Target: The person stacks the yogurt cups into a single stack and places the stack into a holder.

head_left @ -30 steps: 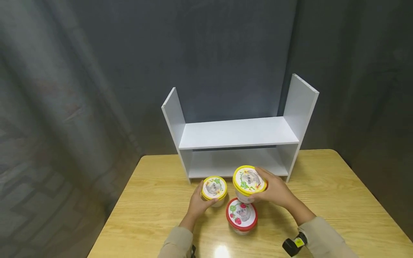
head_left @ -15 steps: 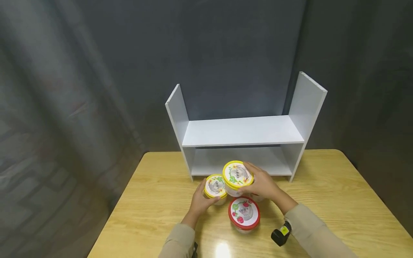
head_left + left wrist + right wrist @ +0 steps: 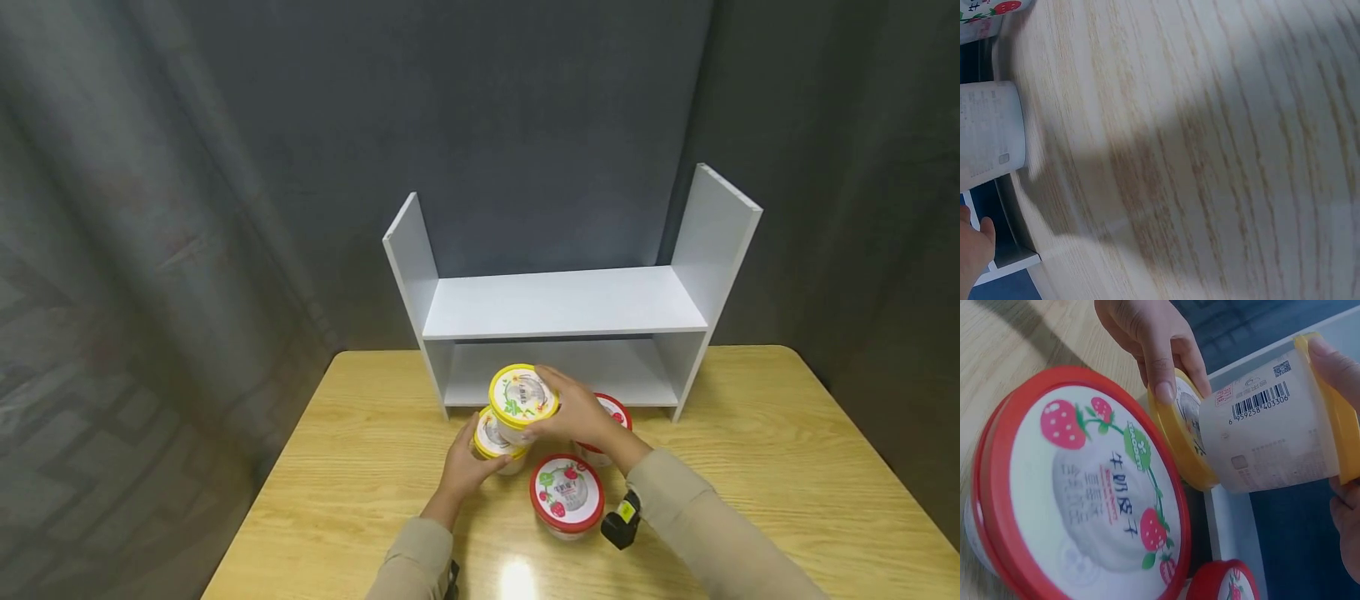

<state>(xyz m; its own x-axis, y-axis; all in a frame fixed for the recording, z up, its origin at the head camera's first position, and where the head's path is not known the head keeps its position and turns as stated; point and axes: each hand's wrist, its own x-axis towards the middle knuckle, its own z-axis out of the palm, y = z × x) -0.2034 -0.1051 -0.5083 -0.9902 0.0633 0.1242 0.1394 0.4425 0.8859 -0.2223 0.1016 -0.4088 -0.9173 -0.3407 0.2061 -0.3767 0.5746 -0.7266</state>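
Right hand [image 3: 579, 414] gripping upper tub [image 3: 519, 398], left hand [image 3: 461, 472] apparently cupping lower tub [image 3: 491, 439]

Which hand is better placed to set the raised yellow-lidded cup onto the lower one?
Probably the right hand: it holds the upper yellow-lidded cup over the lower yellow-lidded cup, which the left hand grips and could steady.

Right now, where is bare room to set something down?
Free: the shelf's upper board, between its side panels; the table right of the right sleeve and left of the left hand. Crowded: mid-table, where that hand and the right hand hold yellow-lidded tubs near red-lidded tubs.
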